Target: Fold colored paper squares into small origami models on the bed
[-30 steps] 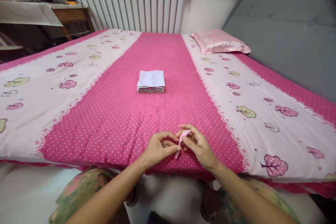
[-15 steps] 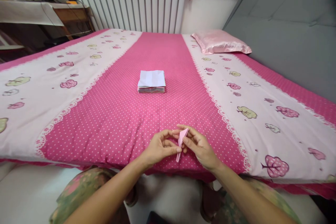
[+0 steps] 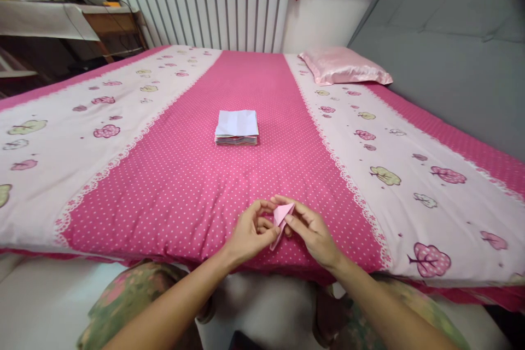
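Between my two hands, over the near edge of the bed, is a small folded piece of pink paper (image 3: 282,213). It has a pointed, diamond-like top part and a narrow end that slants down and to the left. My left hand (image 3: 254,229) pinches its left side, thumb in front and fingers curled behind. From the other side my right hand (image 3: 309,228) grips it, with the thumb on the right edge and the fingertips behind the top. Parts of the paper are hidden by the fingers.
A stack of square paper sheets (image 3: 237,123), white on top, lies mid-bed. The pink polka-dot bedspread (image 3: 254,82) spans the bed. A pink pillow (image 3: 344,64) lies by the grey headboard (image 3: 443,38). A radiator (image 3: 205,11) and a desk (image 3: 110,24) stand at the back.
The pink paper has turned between my fingers, so a wider face of its top part now shows. Both hands stay in nearly the same place.
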The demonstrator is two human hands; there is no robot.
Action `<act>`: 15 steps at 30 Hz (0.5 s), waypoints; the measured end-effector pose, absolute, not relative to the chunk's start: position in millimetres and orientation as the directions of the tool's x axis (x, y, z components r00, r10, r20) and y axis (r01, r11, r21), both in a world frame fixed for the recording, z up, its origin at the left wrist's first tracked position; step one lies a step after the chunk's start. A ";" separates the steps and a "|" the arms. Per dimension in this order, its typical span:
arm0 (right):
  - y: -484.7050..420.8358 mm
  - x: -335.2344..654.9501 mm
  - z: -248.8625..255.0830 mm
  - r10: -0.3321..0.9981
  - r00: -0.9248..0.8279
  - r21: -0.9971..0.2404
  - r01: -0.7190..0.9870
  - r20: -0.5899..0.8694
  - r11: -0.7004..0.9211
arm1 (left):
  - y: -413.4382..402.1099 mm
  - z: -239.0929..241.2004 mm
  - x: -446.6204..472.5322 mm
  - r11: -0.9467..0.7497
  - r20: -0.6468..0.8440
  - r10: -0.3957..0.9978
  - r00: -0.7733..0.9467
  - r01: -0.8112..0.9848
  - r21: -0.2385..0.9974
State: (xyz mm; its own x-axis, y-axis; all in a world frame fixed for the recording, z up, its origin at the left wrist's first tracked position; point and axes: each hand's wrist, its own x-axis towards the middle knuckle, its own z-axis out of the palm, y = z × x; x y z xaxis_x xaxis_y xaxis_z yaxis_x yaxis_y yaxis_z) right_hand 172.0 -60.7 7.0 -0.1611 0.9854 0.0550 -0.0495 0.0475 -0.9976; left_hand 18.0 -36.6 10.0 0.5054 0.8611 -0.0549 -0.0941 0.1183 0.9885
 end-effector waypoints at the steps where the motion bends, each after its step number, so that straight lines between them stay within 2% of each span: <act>1: -61.3 171.7 7.0 0.987 -0.139 -0.997 -0.010 0.074 0.073 | -38.5 9.6 19.6 0.069 -0.036 0.882 0.471 -0.053 0.996; 4: -62.3 170.5 6.4 0.988 -0.078 -0.978 0.151 0.132 0.143 | -44.3 8.2 24.6 -0.060 0.038 0.894 0.446 0.037 0.998; 8: -61.3 168.0 4.5 0.979 0.001 -0.909 0.372 0.202 0.188 | -48.7 3.5 27.9 -0.208 0.155 0.871 0.465 0.064 0.976; 13: -61.6 164.6 1.0 0.941 0.033 -0.809 0.522 0.336 0.271 | -49.2 -1.1 27.3 -0.377 0.249 0.874 0.417 0.260 0.889; 15: -62.6 164.3 1.1 0.907 0.013 -0.767 0.539 0.421 0.348 | -48.5 -0.1 27.7 -0.389 0.263 0.876 0.404 0.271 0.881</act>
